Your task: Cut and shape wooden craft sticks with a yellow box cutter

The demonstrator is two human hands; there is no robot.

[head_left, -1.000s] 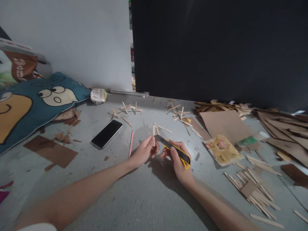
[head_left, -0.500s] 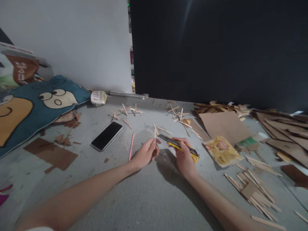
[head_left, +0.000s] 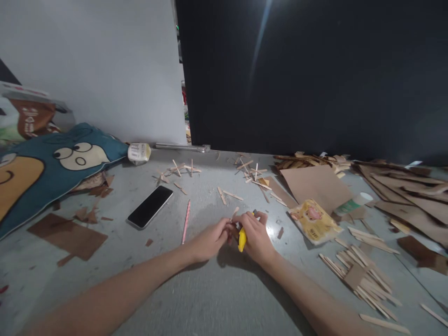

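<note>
My right hand [head_left: 258, 235] is closed around a yellow and black utility knife [head_left: 242, 239], whose yellow end shows at the left of the palm. My left hand [head_left: 210, 240] pinches a thin wooden stick [head_left: 234, 213] right beside the knife. Both hands meet low over the grey floor [head_left: 217, 289], fingertips touching or nearly so. The knife's blade end is hidden by my fingers.
A black phone [head_left: 150, 206] and a pink pencil [head_left: 185, 221] lie to the left. Loose wooden sticks [head_left: 364, 280] are heaped at the right, cardboard sheets [head_left: 315, 184] and a yellow snack packet [head_left: 314, 220] beyond. A blue cushion [head_left: 52, 163] lies far left. A black panel stands behind.
My right hand has turned the knife and brought it down next to the left hand; both hands have dropped closer to the floor. The view has shifted slightly right.
</note>
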